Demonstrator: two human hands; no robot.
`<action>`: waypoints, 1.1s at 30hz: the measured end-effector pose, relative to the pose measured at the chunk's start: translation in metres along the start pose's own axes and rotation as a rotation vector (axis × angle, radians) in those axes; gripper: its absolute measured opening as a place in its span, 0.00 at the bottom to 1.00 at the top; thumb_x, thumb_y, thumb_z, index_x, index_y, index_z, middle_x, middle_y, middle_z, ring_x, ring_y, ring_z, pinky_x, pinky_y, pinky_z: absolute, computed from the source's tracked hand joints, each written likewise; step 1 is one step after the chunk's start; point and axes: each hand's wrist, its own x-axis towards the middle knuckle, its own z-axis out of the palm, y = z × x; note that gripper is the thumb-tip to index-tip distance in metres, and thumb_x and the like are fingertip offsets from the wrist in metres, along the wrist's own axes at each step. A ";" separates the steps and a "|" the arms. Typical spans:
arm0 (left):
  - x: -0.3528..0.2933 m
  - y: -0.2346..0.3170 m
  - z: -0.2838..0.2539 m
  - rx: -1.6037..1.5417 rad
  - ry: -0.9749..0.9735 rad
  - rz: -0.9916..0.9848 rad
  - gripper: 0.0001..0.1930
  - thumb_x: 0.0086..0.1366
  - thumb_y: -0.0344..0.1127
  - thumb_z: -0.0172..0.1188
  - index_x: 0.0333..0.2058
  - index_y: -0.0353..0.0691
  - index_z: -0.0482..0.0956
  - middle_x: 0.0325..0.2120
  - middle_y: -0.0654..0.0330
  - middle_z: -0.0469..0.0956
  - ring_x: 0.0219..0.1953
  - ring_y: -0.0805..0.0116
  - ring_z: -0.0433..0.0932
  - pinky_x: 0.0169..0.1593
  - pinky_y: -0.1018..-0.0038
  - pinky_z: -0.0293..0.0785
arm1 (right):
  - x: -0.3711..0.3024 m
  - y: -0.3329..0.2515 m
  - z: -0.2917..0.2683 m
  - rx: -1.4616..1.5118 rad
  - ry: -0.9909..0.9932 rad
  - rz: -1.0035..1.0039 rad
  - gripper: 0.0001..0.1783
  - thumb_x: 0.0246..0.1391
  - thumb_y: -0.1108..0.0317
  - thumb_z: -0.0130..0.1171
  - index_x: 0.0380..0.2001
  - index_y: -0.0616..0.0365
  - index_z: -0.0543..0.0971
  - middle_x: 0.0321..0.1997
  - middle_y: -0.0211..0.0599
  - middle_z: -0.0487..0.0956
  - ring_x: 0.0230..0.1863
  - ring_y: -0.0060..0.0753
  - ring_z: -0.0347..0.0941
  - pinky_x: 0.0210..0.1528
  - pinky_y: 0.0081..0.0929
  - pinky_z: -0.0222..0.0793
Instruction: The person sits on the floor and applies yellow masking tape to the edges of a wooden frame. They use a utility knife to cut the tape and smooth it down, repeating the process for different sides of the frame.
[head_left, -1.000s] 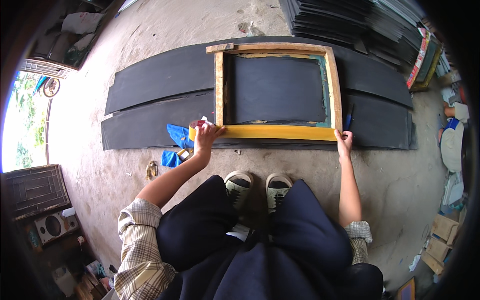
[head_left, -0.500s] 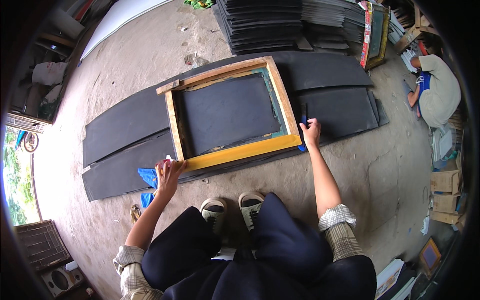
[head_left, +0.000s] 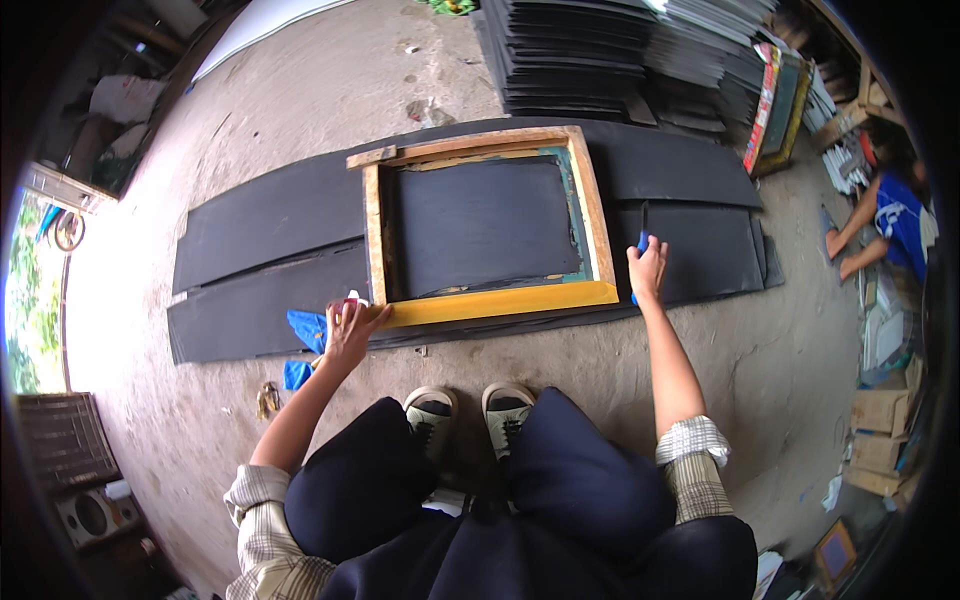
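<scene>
A rectangular wooden frame (head_left: 591, 205) with a dark inner panel (head_left: 480, 225) lies on black sheets (head_left: 280, 225) on the floor. Smooth yellow tape-like strip (head_left: 500, 302) covers its near side. At the near left corner, my left hand (head_left: 348, 335) has its fingers curled, the thumb against the strip's end; a small white and red thing (head_left: 355, 298) peeks out behind the fingers, mostly hidden. Just right of the frame, my right hand (head_left: 648, 270) is closed round a blue-handled knife (head_left: 642, 243), its dark blade pointing away from me.
Blue cloth-like pieces (head_left: 306, 328) lie beside my left hand. Stacked dark sheets (head_left: 560, 60) rise at the far side, near a framed piece (head_left: 780, 110) standing upright. Another person (head_left: 890, 215) crouches at the far right, above cardboard boxes (head_left: 880, 425).
My right hand has drawn the knife a little away from the frame's near right corner. The left hand stays at the near left corner. The view has shifted, and the other person has changed posture.
</scene>
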 end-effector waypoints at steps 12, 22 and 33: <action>0.006 -0.006 0.017 -0.214 0.074 -0.120 0.22 0.51 0.48 0.61 0.48 0.69 0.73 0.42 0.59 0.68 0.51 0.59 0.62 0.51 0.52 0.56 | -0.186 -0.238 0.051 0.507 -0.977 -0.028 0.18 0.60 0.54 0.43 0.39 0.60 0.61 0.17 0.36 0.66 0.12 0.31 0.69 0.13 0.31 0.72; 0.018 -0.001 0.017 -0.279 0.194 -0.362 0.09 0.53 0.37 0.57 0.35 0.49 0.73 0.29 0.64 0.74 0.41 0.63 0.67 0.43 0.58 0.58 | -0.312 -0.259 0.096 0.245 -0.702 -0.324 0.15 0.59 0.64 0.40 0.38 0.69 0.63 0.19 0.65 0.73 0.25 0.65 0.72 0.26 0.51 0.69; 0.031 0.004 0.014 -0.226 0.241 -0.447 0.10 0.52 0.44 0.59 0.30 0.47 0.74 0.25 0.63 0.74 0.37 0.63 0.69 0.42 0.62 0.59 | -0.306 -0.280 0.096 0.167 -0.784 -0.183 0.17 0.59 0.64 0.39 0.38 0.71 0.63 0.23 0.68 0.73 0.29 0.67 0.72 0.31 0.52 0.69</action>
